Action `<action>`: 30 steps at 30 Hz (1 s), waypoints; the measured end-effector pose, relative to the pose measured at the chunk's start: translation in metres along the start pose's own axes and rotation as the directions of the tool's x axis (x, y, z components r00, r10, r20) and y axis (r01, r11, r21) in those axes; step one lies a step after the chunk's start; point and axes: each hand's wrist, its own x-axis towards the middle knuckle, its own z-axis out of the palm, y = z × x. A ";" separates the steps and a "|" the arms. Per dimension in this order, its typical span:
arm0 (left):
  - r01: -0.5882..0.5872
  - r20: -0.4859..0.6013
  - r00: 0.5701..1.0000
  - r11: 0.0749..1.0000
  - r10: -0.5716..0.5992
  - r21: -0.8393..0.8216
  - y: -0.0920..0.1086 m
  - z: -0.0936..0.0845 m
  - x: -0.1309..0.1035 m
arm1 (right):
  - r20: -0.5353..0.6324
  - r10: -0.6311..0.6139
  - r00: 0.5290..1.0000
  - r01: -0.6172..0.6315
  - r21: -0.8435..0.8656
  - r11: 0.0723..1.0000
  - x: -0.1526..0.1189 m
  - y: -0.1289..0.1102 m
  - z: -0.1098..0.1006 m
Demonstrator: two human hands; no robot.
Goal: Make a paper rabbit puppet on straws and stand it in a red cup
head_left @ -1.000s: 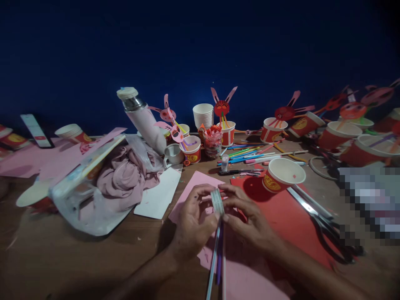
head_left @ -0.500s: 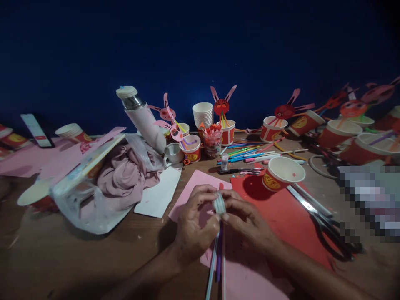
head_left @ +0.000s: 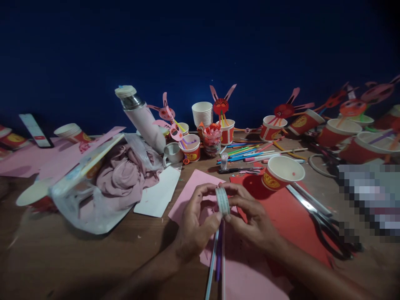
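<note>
Between both hands is a small roll of pale, printed tape, its banded outer face turned toward me. The thumb and fingers of my left hand close on its left side. On its right side, my right hand grips it with thumb and fingertips. Just below the roll, a purple stick and a pale stick run toward me over pink paper; their upper ends are hidden by the hands. Red paper lies under and beside my right forearm.
Large scissors lie right, behind them a paper cup. Coloured sticks are scattered at the back. Cups with paper rabbit figures stand along the wall. Left are a leaning thermos, a metal cup and bundled cloth.
The tape roll has turned, so more of its banded face shows, and it sits slightly further right. The fingers of both hands have shifted around it.
</note>
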 end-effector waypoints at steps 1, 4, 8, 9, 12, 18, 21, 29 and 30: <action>0.037 0.014 0.999 0.999 -0.036 -0.036 0.001 -0.001 0.001 | -0.001 -0.040 0.999 0.040 -0.033 0.999 0.000 0.000 0.000; 0.111 0.044 0.993 0.988 -0.107 -0.110 0.002 -0.002 0.002 | 0.005 -0.119 0.993 0.119 -0.097 0.988 0.001 0.000 0.000; 0.076 0.020 0.997 0.988 -0.074 -0.135 -0.002 -0.001 0.004 | 0.011 -0.077 0.997 0.078 -0.080 0.994 0.000 0.001 0.001; 0.021 -0.012 1.000 0.994 -0.022 -0.108 -0.004 0.000 0.004 | 0.014 -0.030 0.999 0.031 -0.050 0.998 -0.001 0.001 0.001; -0.160 -0.069 0.985 0.987 0.161 0.025 -0.007 0.003 0.004 | 0.021 0.120 0.993 -0.122 0.068 0.990 -0.002 -0.002 0.001; -0.353 -0.035 0.926 0.895 0.376 0.274 -0.012 0.003 0.002 | -0.014 0.238 0.971 -0.232 0.174 0.957 -0.002 -0.002 0.003; -0.439 0.001 0.878 0.806 0.478 0.398 -0.012 0.001 0.001 | -0.011 0.282 0.959 -0.271 0.238 0.933 -0.003 0.000 0.004; -0.299 -0.049 0.946 0.923 0.320 0.241 -0.012 -0.003 0.002 | -0.015 0.249 0.968 -0.242 0.188 0.952 -0.001 -0.001 0.003; -0.213 -0.059 0.972 0.962 0.225 0.170 -0.011 -0.004 0.003 | -0.020 0.203 0.979 -0.199 0.143 0.970 -0.001 -0.001 0.003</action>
